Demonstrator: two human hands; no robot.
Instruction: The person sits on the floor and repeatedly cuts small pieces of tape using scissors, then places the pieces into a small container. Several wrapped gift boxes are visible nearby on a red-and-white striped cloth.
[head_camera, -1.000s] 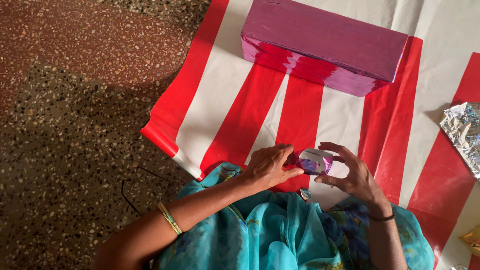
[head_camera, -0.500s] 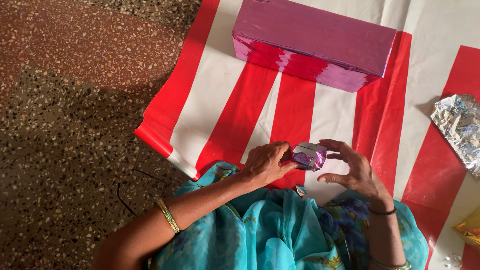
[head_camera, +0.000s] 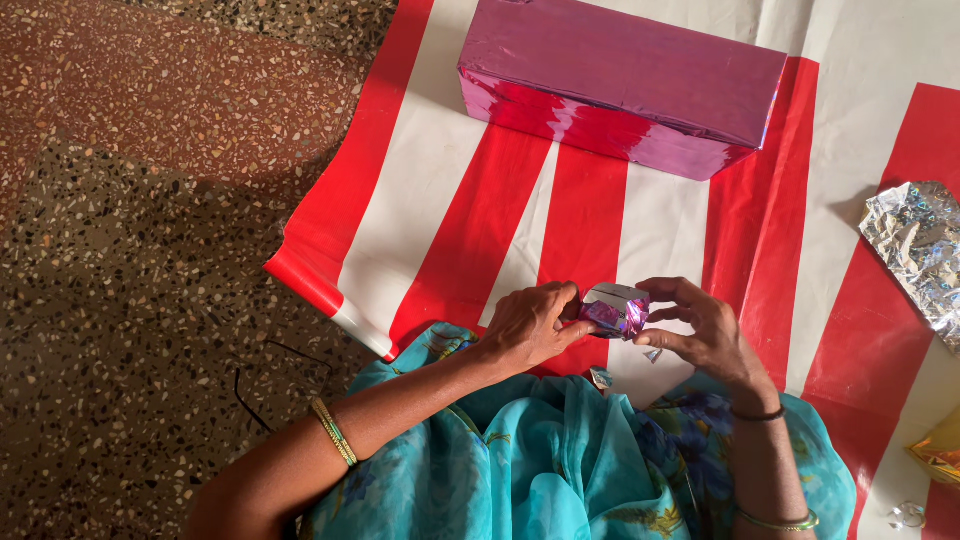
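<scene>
A small piece of shiny purple foil paper (head_camera: 613, 309), folded into a crumpled packet, sits between both my hands just above my lap. My left hand (head_camera: 530, 327) pinches its left side with thumb and fingers. My right hand (head_camera: 700, 330) grips its right side, fingers curled over the top. Beyond them a long box wrapped in glossy purple foil (head_camera: 625, 80) lies on a red-and-white striped sheet (head_camera: 440, 210).
Speckled stone floor (head_camera: 150, 200) lies left of the sheet's folded edge. A crumpled silver foil sheet (head_camera: 915, 250) lies at the right edge, with a gold foil scrap (head_camera: 940, 455) lower right. Small foil bits (head_camera: 600, 378) rest near my turquoise clothing (head_camera: 560, 460).
My right hand has closed in onto the foil packet, which is now folded tighter. The view shifted slightly, so the box and sheet sit a little further left.
</scene>
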